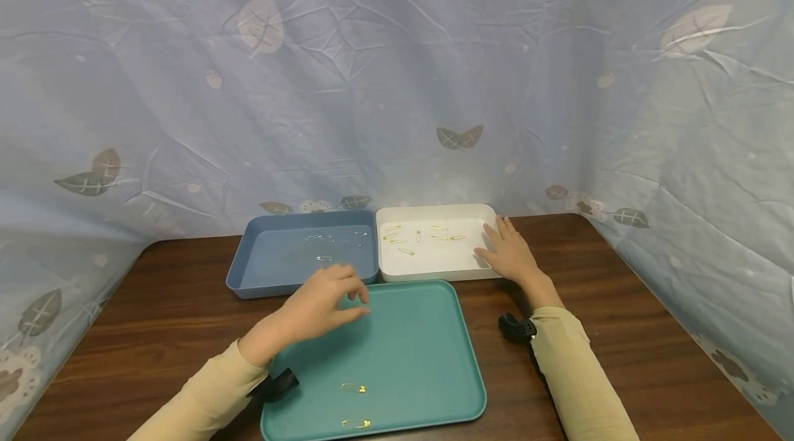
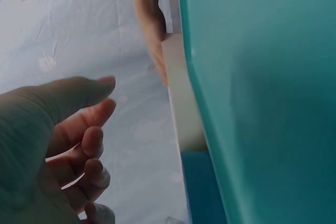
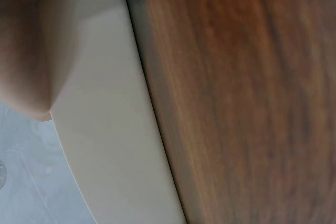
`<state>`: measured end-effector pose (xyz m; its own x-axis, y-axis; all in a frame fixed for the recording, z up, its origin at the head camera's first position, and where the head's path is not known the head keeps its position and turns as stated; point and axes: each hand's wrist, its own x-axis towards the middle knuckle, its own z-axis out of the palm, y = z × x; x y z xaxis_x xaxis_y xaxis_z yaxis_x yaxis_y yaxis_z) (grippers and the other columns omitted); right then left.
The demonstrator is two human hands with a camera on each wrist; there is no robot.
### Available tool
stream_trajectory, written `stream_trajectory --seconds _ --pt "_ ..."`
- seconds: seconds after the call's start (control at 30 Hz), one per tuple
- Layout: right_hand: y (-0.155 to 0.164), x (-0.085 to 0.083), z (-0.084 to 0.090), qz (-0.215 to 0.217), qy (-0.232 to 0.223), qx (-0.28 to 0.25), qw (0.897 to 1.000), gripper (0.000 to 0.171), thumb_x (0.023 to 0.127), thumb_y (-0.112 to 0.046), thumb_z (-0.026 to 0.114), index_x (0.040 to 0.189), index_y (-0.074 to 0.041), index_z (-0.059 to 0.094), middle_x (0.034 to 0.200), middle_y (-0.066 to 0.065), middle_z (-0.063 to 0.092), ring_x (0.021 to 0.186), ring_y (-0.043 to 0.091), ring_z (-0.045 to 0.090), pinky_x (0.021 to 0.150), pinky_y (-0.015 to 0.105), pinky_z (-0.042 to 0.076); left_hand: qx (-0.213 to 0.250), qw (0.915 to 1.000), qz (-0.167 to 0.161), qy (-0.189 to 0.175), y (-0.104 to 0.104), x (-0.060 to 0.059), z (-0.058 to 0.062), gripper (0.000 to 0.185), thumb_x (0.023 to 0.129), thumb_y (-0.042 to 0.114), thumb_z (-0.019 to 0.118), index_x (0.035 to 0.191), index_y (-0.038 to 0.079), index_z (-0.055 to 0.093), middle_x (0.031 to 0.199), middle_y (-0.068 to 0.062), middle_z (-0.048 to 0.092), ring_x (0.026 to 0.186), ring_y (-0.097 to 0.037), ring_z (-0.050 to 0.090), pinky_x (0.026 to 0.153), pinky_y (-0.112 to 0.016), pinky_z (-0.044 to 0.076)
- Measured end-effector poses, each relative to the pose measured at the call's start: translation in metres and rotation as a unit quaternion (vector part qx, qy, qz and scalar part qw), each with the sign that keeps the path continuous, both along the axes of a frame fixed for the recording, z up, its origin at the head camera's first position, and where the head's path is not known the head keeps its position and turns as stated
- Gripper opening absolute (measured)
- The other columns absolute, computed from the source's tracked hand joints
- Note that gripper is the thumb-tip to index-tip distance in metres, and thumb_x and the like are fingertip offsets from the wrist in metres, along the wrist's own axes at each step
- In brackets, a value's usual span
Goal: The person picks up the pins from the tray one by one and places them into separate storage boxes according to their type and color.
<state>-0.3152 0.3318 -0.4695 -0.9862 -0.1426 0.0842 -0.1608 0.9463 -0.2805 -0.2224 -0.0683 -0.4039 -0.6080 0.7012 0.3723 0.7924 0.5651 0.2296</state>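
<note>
My left hand hovers over the back left of the teal tray, fingers loosely bent and thumb apart from them. Nothing shows between its fingertips in the left wrist view. At the white tray's right end, my right hand lies over the rim with fingers spread and fairly straight. I see no pin in it, though part of its underside is hidden. Several gold safety pins lie in the white tray. Two more, a gold safety pin and another gold safety pin, lie near the teal tray's front.
A blue tray with several silver safety pins stands left of the white one, side by side. All three trays sit on a dark wooden table. Patterned cloth hangs behind and at both sides.
</note>
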Motion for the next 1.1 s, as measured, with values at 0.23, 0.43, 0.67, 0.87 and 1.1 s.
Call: stream_trajectory --seconds 0.23,0.43,0.67,0.87,1.1 --pt "0.001 0.001 -0.001 0.001 -0.002 -0.003 1.0 0.07 0.099 -0.039 0.048 0.151 0.002 0.027 0.159 0.031 0.008 0.148 0.048 0.005 0.116 0.065 0.013 -0.01 0.9938 -0.031 -0.106 -0.007 0.011 -0.008 0.013 0.083 0.03 0.077 0.091 0.022 0.069 0.086 0.006 0.057 0.08 -0.009 0.049 0.074 -0.026 0.039" --pt "0.001 0.001 -0.001 0.001 -0.005 -0.005 1.0 0.07 0.099 -0.04 0.048 0.152 0.002 0.027 0.16 0.031 0.007 0.148 0.047 0.004 0.117 0.064 0.013 -0.036 0.9871 -0.059 -0.144 -0.008 0.019 -0.016 0.014 0.083 0.032 0.077 0.09 0.023 0.069 0.087 0.008 0.056 0.081 -0.011 0.053 0.073 -0.022 0.042" --pt "0.0 -0.001 0.0 0.002 -0.001 0.002 1.0 0.07 0.099 -0.04 0.048 0.151 0.002 0.028 0.159 0.031 0.009 0.148 0.048 0.005 0.117 0.064 0.014 -0.081 0.9787 -0.081 -0.171 -0.01 0.026 -0.021 0.018 0.08 0.037 0.079 0.088 0.026 0.067 0.083 0.011 0.053 0.079 0.0 0.04 0.072 -0.019 0.035" --pt "0.001 -0.002 -0.001 0.002 -0.002 0.003 1.0 0.071 0.099 -0.041 0.048 0.152 0.002 0.027 0.159 0.031 0.009 0.149 0.047 0.005 0.117 0.064 0.014 -0.121 0.964 -0.079 -0.224 -0.013 0.027 -0.02 0.019 0.079 0.04 0.079 0.084 0.028 0.064 0.082 0.011 0.05 0.079 -0.001 0.038 0.074 -0.021 0.032" --pt "0.002 -0.002 -0.002 0.003 -0.003 0.002 1.0 0.071 0.099 -0.04 0.048 0.152 0.002 0.027 0.159 0.031 0.008 0.148 0.048 0.004 0.116 0.065 0.014 -0.146 0.9572 -0.086 -0.235 -0.013 0.028 -0.022 0.02 0.077 0.036 0.081 0.079 0.026 0.063 0.078 0.012 0.047 0.078 0.0 0.037 0.074 -0.021 0.031"
